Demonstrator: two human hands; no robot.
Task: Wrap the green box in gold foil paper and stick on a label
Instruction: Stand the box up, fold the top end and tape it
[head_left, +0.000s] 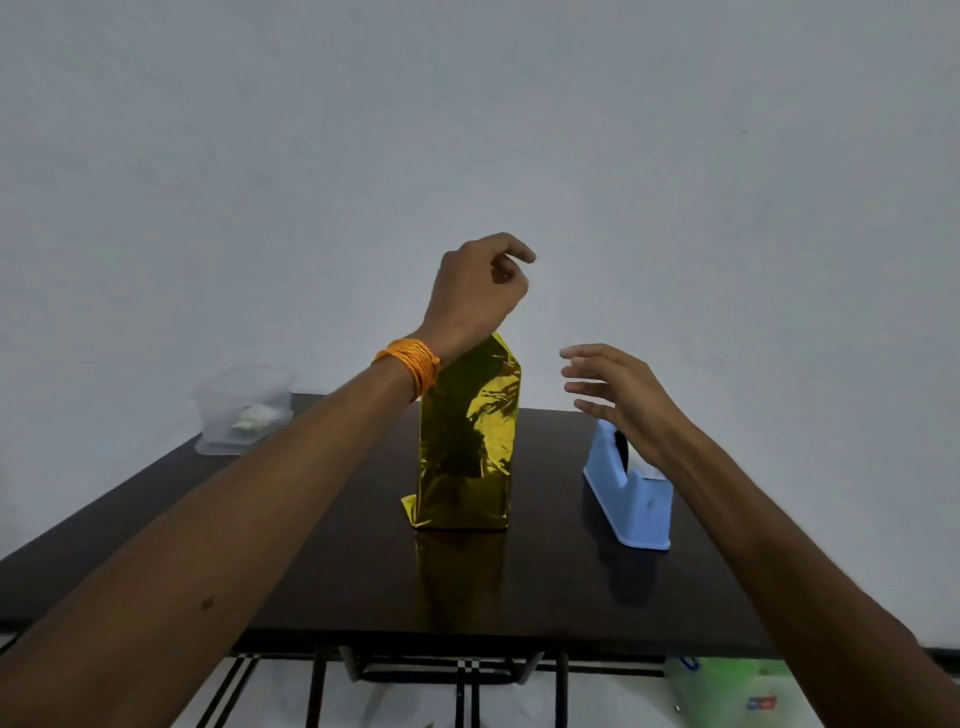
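Note:
A tall box wrapped in gold foil paper (470, 441) stands upright on the dark table (322, 566); none of its green shows. A loose foil flap sticks out at its lower left corner. My left hand (478, 291), with an orange thread band on the wrist, hovers above the box's top, fingers curled and thumb near the fingertips; whether it pinches anything I cannot tell. My right hand (618, 395) floats to the right of the box, fingers spread and relaxed, holding nothing, above a light blue tape dispenser (623, 493).
A clear plastic container (241, 410) with something pale inside sits at the table's far left corner. A green and white packet (737, 691) lies on the floor below the table's front right. A plain wall stands behind.

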